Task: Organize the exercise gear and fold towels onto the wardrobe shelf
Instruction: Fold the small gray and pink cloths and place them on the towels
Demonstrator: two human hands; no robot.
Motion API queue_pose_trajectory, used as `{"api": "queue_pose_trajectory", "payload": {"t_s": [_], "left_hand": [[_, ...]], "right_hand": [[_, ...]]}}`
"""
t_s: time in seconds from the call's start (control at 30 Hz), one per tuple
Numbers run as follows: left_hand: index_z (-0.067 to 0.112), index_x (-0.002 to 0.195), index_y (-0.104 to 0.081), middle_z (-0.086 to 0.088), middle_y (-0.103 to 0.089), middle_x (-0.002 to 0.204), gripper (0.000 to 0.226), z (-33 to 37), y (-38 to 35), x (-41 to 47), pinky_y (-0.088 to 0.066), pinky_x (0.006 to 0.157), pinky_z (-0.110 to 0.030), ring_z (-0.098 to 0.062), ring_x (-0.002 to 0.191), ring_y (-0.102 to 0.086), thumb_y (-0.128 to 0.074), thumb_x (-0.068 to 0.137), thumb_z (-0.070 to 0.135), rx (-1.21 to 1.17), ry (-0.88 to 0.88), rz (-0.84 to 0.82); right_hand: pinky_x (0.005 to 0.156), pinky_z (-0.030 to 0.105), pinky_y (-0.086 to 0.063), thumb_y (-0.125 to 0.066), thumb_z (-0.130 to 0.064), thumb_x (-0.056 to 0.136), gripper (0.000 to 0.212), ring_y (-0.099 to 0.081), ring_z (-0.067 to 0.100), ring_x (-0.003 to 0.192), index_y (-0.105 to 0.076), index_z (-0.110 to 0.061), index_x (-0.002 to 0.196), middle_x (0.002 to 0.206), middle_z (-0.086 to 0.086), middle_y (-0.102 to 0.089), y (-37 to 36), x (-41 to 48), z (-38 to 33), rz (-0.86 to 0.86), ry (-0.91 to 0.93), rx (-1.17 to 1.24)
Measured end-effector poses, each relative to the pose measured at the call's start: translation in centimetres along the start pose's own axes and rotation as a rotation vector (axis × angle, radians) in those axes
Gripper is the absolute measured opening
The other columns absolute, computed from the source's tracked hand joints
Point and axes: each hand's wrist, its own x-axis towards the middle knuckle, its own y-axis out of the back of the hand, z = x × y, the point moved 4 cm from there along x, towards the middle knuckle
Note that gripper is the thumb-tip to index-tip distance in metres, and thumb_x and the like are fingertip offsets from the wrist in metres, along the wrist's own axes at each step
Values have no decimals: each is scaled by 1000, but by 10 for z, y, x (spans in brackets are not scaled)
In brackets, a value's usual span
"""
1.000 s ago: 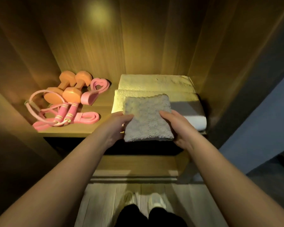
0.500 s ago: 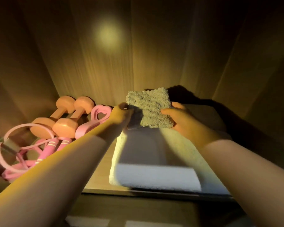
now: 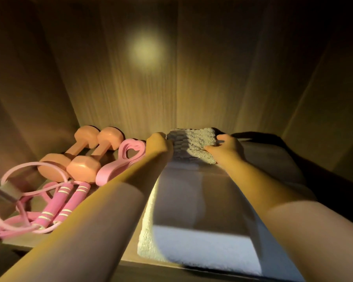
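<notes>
A small folded grey towel (image 3: 192, 144) lies on the far end of a stack of larger white folded towels (image 3: 200, 210) on the wardrobe shelf (image 3: 128, 253). My left hand (image 3: 158, 146) grips the small towel's left edge. My right hand (image 3: 225, 148) holds its right edge, fingers curled onto the top. To the left lie two orange dumbbells (image 3: 80, 155), a pink heart-shaped grip ring (image 3: 120, 161) and a pink skipping rope (image 3: 55, 208) with its cord looped around.
The wooden back wall (image 3: 171, 78) of the wardrobe stands just behind the towels, lit by a round spot of light. Side walls close in on the left and right. The shelf's right rear corner is in dark shadow.
Both hands have carried the small grey towel from in front of the shelf to the back of the towel stack and lowered it there. My head has moved closer to the shelf.
</notes>
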Motion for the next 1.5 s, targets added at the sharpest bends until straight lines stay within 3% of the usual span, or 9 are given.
{"api": "queue_pose_trajectory", "payload": {"t_s": [0.1, 0.2, 0.3, 0.5, 0.63, 0.8, 1.2, 1.4, 1.5], "left_hand": [[9, 138, -47, -17, -53, 136, 41, 11, 6, -12, -46, 89, -43, -38, 115, -54, -43, 99, 21, 216, -303, 85], [14, 151, -29, -8, -31, 157, 51, 15, -11, -27, -35, 108, -42, -27, 140, -35, -34, 103, 30, 367, -567, -131], [16, 155, -16, -2, -10, 163, 57, 2, -24, -23, -17, 119, -46, -16, 150, -8, -23, 105, 41, 495, -431, -302], [11, 155, -10, -4, -6, 163, 58, -2, 3, -35, -9, 119, -45, -19, 150, -6, -19, 105, 37, 561, -247, -247], [8, 155, -6, -7, -3, 163, 61, -1, 28, -78, -9, 119, -48, -23, 150, -2, -20, 104, 38, 589, -277, -197], [9, 155, 1, -6, 6, 163, 61, -2, 55, -169, -7, 120, -49, -22, 150, 8, -18, 104, 37, 693, -300, -253], [12, 151, -27, -4, -29, 157, 54, -69, 109, -442, -19, 117, -47, -22, 146, -22, -34, 103, 35, 352, -344, -250], [17, 151, -30, 2, -36, 154, 52, -90, 128, -537, -18, 120, -41, -13, 145, -25, -36, 103, 37, 192, -357, -279], [17, 146, -41, 2, -47, 146, 48, -103, 131, -573, -29, 115, -42, -14, 137, -39, -41, 102, 36, 183, -336, -288]], "right_hand": [[95, 36, -44, -53, -23, 94, 46, -51, 27, 123, -48, -17, 140, 139, 6, -52, -1, -11, -16, 47, 330, -340], [110, 44, -29, -32, -28, 102, 48, -25, 24, 144, -32, -16, 148, 158, 4, -27, -21, -16, -14, -196, 462, -569], [116, 51, -14, -19, -34, 105, 52, -5, 20, 150, -15, -18, 154, 164, -2, -6, -30, -14, 2, -344, 383, -729], [117, 54, -2, -21, -36, 104, 55, 3, 19, 150, -10, -19, 156, 164, -4, 0, -9, -29, 4, -241, 281, -705], [118, 52, -3, -23, -43, 104, 60, 4, 17, 150, -7, -18, 156, 163, -4, 5, 20, -72, -1, -198, 314, -710], [120, 49, 1, -20, -45, 103, 62, 12, 14, 149, 3, -21, 156, 162, -8, 14, 64, -156, 1, -356, 222, -763], [119, 48, -5, -29, -48, 102, 65, 5, 15, 149, -5, -20, 156, 163, -6, 4, 114, -432, 47, -507, 252, -476], [119, 46, -5, -32, -47, 102, 64, 6, 9, 148, -6, -24, 156, 162, -10, 4, 140, -527, 56, -582, 280, -405], [120, 45, -6, -33, -48, 101, 64, 0, 10, 149, -12, -22, 156, 163, -8, 0, 149, -557, 67, -616, 211, -388]]}}
